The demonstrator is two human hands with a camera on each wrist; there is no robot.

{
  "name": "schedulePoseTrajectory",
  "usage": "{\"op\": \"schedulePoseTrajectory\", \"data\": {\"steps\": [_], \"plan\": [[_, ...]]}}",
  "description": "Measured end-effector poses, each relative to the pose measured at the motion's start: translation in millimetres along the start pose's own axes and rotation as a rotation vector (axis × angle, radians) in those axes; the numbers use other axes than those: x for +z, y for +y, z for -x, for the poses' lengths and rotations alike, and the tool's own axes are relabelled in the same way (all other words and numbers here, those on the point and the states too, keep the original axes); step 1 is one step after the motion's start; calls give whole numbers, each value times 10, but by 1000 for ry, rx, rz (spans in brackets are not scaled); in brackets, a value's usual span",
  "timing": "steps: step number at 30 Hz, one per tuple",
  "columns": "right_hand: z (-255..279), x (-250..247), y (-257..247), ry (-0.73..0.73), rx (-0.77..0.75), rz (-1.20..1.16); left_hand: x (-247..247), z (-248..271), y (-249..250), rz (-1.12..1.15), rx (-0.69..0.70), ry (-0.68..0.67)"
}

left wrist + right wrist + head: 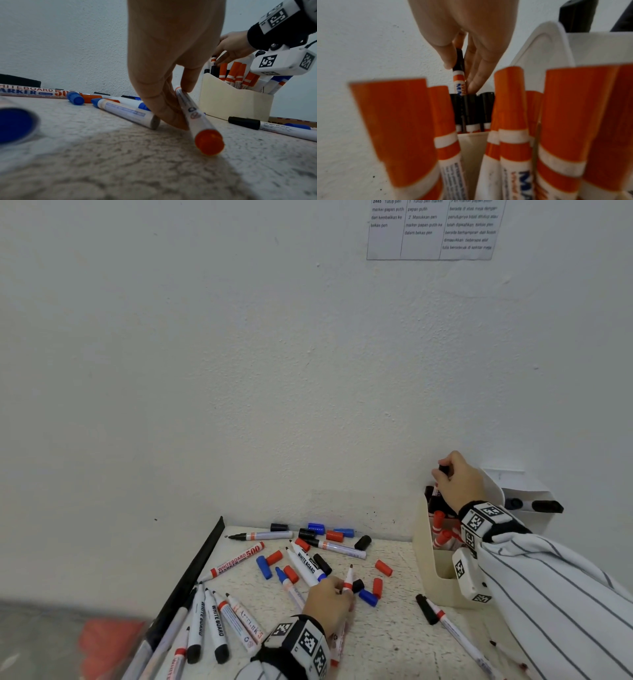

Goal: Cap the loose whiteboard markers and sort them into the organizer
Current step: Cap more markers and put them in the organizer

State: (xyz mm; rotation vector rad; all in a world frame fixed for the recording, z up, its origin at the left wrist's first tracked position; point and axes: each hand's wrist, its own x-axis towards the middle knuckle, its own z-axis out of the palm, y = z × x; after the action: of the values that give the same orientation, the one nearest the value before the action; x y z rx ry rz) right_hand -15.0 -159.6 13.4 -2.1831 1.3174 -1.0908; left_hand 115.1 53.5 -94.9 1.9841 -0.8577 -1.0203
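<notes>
Many loose markers and caps lie on the speckled table [394, 638]. My left hand [337, 585] pinches an uncapped red marker [348, 578] and tilts it tip-up, with its orange tail end [209, 142] near the table. Red caps [383, 567], a black cap [358, 585] and a blue cap [368, 597] lie just right of it. At the back right my right hand [442, 474] holds a black-capped marker [458, 70] by its cap. The marker stands partway down in the far compartment of the cream organizer [431, 570], among other black-capped markers [471, 108]. Red-capped markers [513, 108] fill the nearer compartment.
A black strip [202, 563] borders the table's left edge, and the wall rises right behind. A capped black marker [445, 621] lies in front of the organizer. A white holder [527, 491] with dark items sits behind it. A printed sheet [435, 231] hangs high on the wall.
</notes>
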Motion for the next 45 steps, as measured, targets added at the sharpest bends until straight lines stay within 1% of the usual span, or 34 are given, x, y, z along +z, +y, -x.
{"op": "schedulePoseTrajectory", "data": {"steps": [6,9,11,13,15,16,20,25,31,34,38,41,43,45], "plan": [[-16,59,36,-82,57,-32,58,-7,68,-52,40,6],[-26,99,41,-112,66,-6,66,-9,76,-64,46,7],[-8,104,48,-93,13,20,60,-5,74,-72,46,17],[7,99,65,-23,-45,39,51,0,73,-83,52,23],[-3,90,74,54,-50,5,35,13,86,-83,62,26],[-13,82,72,70,-35,-19,28,16,95,-79,64,29],[-1,58,58,47,10,-53,32,3,92,-66,56,36],[28,70,115,13,42,-87,74,-5,92,-79,49,6],[62,70,96,-38,64,-19,97,11,126,-73,51,3],[68,67,88,-61,37,12,94,5,133,-87,57,9],[87,32,63,9,3,37,101,5,109,-98,47,13],[122,-26,21,65,-4,102,91,9,104,-107,59,17],[122,-16,33,34,-1,121,85,-2,100,-109,60,19],[127,64,88,-55,13,148,81,-6,101,-93,53,27]]}}
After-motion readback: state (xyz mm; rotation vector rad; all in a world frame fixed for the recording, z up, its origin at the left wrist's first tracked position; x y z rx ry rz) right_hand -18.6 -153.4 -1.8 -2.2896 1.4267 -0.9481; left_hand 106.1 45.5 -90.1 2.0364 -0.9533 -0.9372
